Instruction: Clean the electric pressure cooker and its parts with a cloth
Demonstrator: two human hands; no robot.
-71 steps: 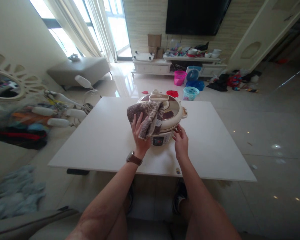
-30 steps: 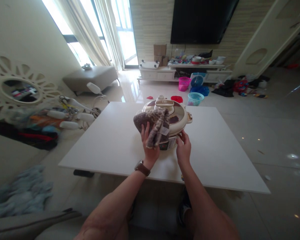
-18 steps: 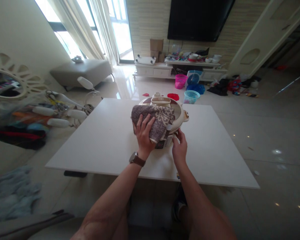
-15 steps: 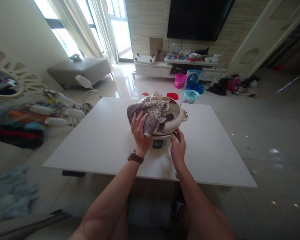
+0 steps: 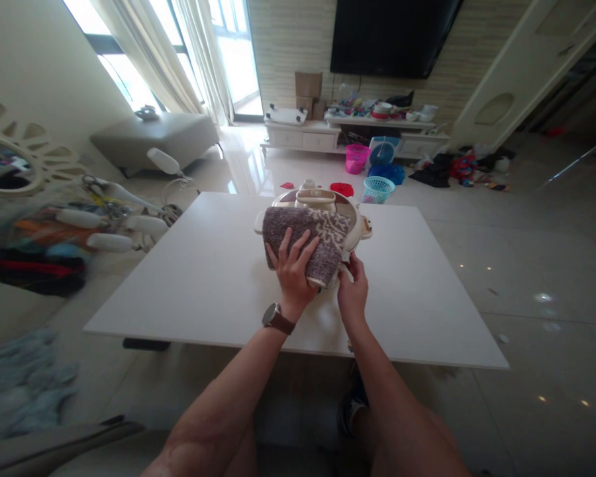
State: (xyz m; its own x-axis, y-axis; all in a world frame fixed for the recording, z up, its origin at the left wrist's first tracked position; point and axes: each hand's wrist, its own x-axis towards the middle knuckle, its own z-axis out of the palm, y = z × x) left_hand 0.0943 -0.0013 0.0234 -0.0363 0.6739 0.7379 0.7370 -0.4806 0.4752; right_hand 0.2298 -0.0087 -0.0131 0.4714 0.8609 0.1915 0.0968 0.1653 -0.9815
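While the left hand [image 5: 293,273] spreads over a soft-looking cloth [image 5: 298,224] against the cooker [image 5: 316,197] near the table's [image 5: 179,278] far edge, I can't tell whether the right hand [image 5: 352,290] grips; the cooker, stiff, likely heavy, wants its side handles [image 5: 366,228].

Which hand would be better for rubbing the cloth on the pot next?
Probably the left hand: its fingers lie spread over the cloth, right at the front of the pot. The right hand shows no cloth of its own; its fingers are at the pot's near right side.
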